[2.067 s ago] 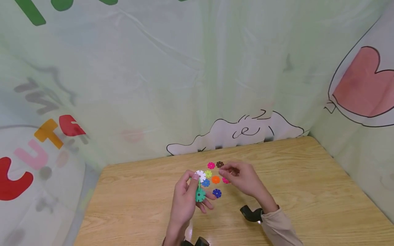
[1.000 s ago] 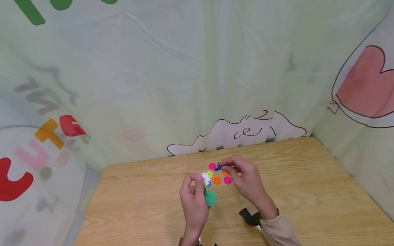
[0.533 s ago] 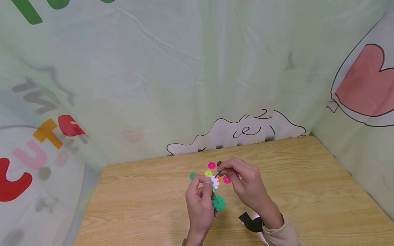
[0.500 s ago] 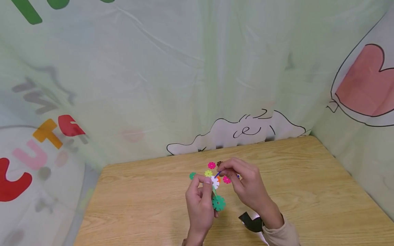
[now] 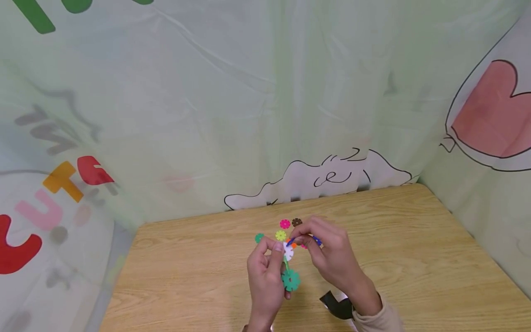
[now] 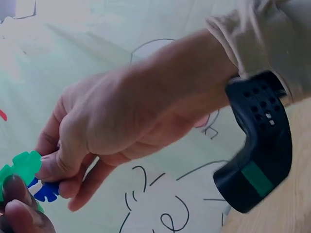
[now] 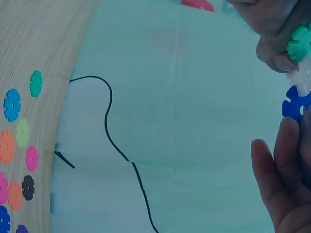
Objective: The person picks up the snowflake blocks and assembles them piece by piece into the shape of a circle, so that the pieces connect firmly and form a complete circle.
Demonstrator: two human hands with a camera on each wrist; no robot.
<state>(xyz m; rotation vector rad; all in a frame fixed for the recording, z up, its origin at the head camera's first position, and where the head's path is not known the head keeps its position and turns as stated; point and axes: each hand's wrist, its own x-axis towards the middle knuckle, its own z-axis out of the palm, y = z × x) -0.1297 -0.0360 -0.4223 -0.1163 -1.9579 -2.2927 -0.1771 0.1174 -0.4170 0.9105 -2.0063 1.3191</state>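
In the head view my left hand pinches a white notched snowflake disc between thumb and index finger. Below it hang a light green disc seen edge-on and a teal green disc, joined on. My right hand pinches a dark blue snowflake disc at the white disc's upper edge. In the right wrist view, the blue disc meets the white disc; how deep their slots engage cannot be seen. The left wrist view shows my right hand beside the green disc.
Loose discs lie on the wooden table beyond my hands: green, pink, brown, yellow-green and blue. Others are partly hidden by my hands. A printed curtain hangs behind the table.
My right hand has picked up the dark blue disc from the table and brought it to the white one. My left hand has shifted right with the joined discs, uncovering a green disc.
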